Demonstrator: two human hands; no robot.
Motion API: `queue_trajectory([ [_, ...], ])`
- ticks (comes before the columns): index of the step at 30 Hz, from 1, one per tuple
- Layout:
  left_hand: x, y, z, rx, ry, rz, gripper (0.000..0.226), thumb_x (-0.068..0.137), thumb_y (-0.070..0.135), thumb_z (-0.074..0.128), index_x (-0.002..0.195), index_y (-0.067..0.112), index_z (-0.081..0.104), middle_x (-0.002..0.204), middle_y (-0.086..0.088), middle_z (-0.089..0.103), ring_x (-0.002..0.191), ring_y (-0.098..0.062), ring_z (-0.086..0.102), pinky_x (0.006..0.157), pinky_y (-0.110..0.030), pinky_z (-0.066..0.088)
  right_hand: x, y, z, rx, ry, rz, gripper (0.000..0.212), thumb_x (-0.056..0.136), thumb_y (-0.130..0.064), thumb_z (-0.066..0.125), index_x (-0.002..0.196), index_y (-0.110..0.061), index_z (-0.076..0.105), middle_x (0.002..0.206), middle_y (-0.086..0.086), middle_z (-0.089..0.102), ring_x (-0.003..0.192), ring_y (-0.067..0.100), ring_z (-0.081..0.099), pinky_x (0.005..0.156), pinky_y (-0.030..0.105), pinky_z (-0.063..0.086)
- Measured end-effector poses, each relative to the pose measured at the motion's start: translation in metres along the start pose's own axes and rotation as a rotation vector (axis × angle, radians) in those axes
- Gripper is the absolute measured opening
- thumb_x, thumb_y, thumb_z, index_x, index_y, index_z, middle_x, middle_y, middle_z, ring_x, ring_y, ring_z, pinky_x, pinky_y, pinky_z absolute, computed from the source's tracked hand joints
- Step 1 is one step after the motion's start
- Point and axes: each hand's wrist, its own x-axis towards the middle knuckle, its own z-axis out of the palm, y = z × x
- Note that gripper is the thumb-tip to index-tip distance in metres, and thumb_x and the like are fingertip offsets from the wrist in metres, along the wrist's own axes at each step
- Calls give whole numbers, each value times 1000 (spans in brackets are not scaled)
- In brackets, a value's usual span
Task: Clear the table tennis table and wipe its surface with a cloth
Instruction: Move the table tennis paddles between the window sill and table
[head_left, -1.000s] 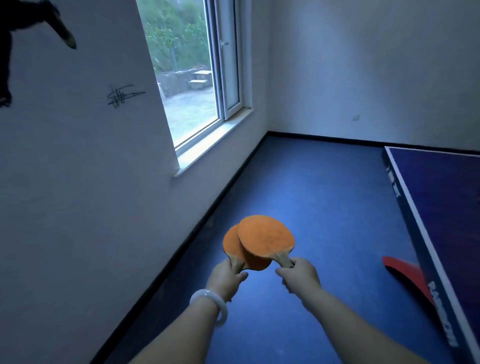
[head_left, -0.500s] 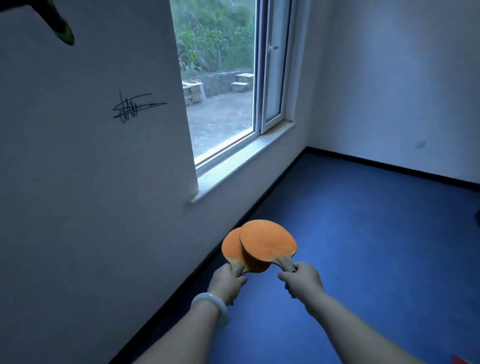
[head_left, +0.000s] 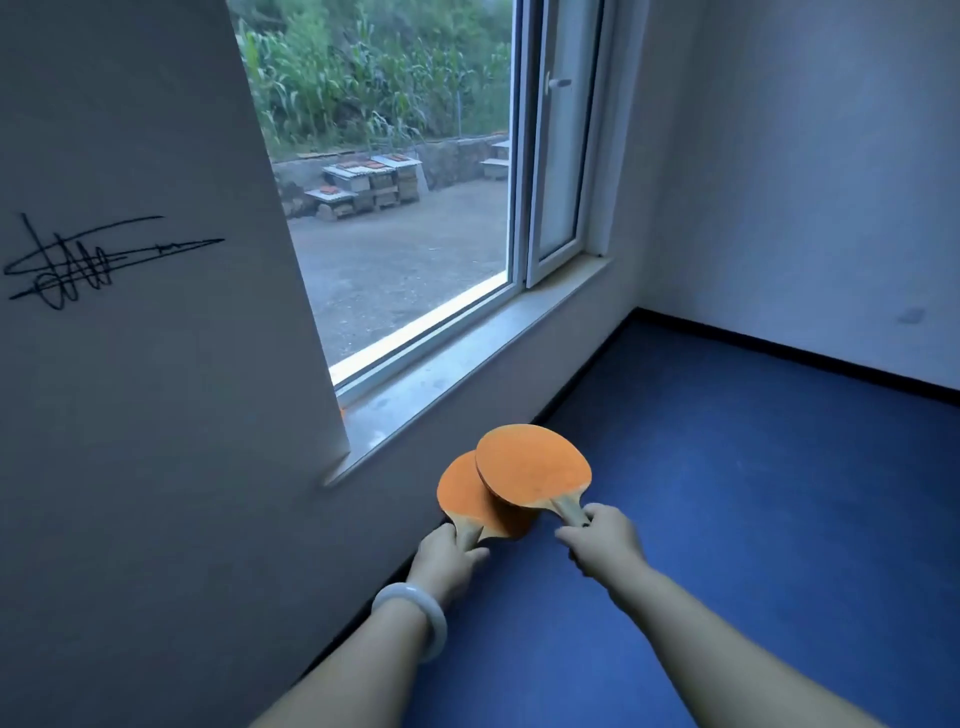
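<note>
I hold two orange table tennis paddles in front of me, their blades overlapping. My left hand (head_left: 445, 558), with a white bangle on the wrist, grips the handle of the lower paddle (head_left: 462, 493). My right hand (head_left: 602, 538) grips the handle of the upper paddle (head_left: 532, 465), whose blade lies over the lower one. Both paddles hang over the blue floor, close to the wall below the window. The table tennis table is out of view, and no cloth shows.
A white window sill (head_left: 467, 374) runs along the left wall just ahead of the paddles, under a partly open window (head_left: 556, 156). The white wall (head_left: 130, 415) at left bears a black scribble. Blue floor (head_left: 727, 519) stretches to the right.
My view has swung left and toward the window; the blue table and the red object beneath it have left the frame. Both hands keep gripping the paddles, now nearer the sill.
</note>
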Motion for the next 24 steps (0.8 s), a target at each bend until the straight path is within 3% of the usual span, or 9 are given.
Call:
queue_trajectory([
  [8, 96, 48, 11, -193, 142, -170, 28, 89, 30, 62, 78, 17, 40, 82, 1, 47, 60, -14, 43, 48, -24, 37, 160, -36, -13, -155, -171, -75, 17, 76, -17, 61, 71, -15, 45, 65, 4, 50, 55, 22, 43, 50, 26, 31],
  [14, 145, 41, -9, -269, 265, -330, 29, 91, 30, 62, 79, 16, 39, 81, 2, 45, 61, -14, 41, 49, -24, 35, 233, -82, 30, -258, -333, -124, 22, 74, -16, 59, 66, -18, 38, 60, -1, 44, 50, 18, 37, 45, 21, 26],
  [19, 210, 28, -40, -301, 312, -377, 26, 92, 30, 61, 83, 14, 42, 82, -2, 49, 61, -16, 44, 50, -24, 38, 289, -122, 75, -278, -425, -168, 16, 72, -15, 58, 68, -15, 43, 64, 3, 50, 55, 21, 42, 52, 27, 35],
  [24, 277, 23, -75, -325, 329, -409, 25, 92, 29, 61, 82, 16, 43, 81, 1, 49, 62, -14, 45, 51, -24, 35, 348, -157, 119, -302, -464, -158, 14, 76, -16, 60, 71, -14, 47, 65, 5, 53, 53, 21, 45, 48, 26, 39],
])
